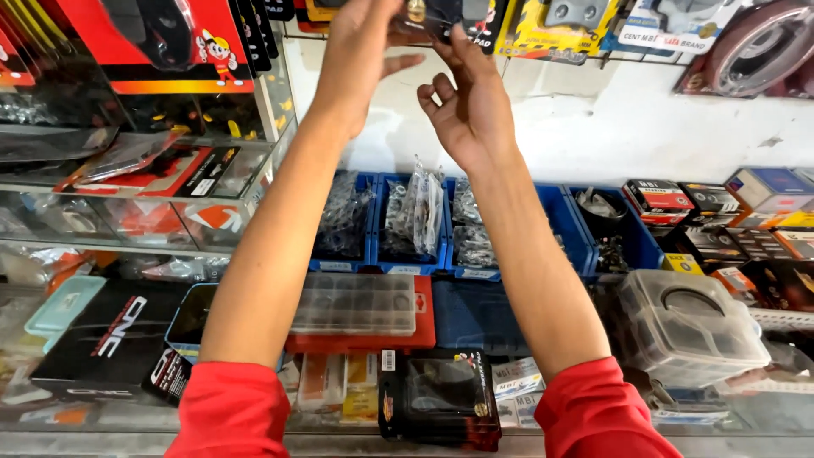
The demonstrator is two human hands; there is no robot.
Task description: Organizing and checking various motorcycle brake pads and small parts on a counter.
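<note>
Your two arms, in red sleeves, are raised toward the top of the wall display. Your left hand [360, 51] is at the upper edge of the view with its fingers curled around the left end of a small dark blister-packed part with a brass-coloured round fitting [426, 15]; the thumb juts out to the right below it. Your right hand [469, 102] meets the same pack from below and to the right: the thumb and forefinger pinch its lower edge, and the remaining fingers are loosely bent, clear of the pack. The pack sits between both hands, level with a row of hanging yellow carded packages [551, 25] on the white wall; its top is cut off by the frame, so you cannot tell whether it hangs on a hook. Below your forearms, a row of blue plastic bins [555, 225] holds clear bags of small metal parts. Nearer to you, a clear compartmented plastic box on a red base [356, 309] lies flat, with a black boxed part with a window [441, 394] just in front of it. To the right stands a clear lidded plastic container [691, 326].
</note>
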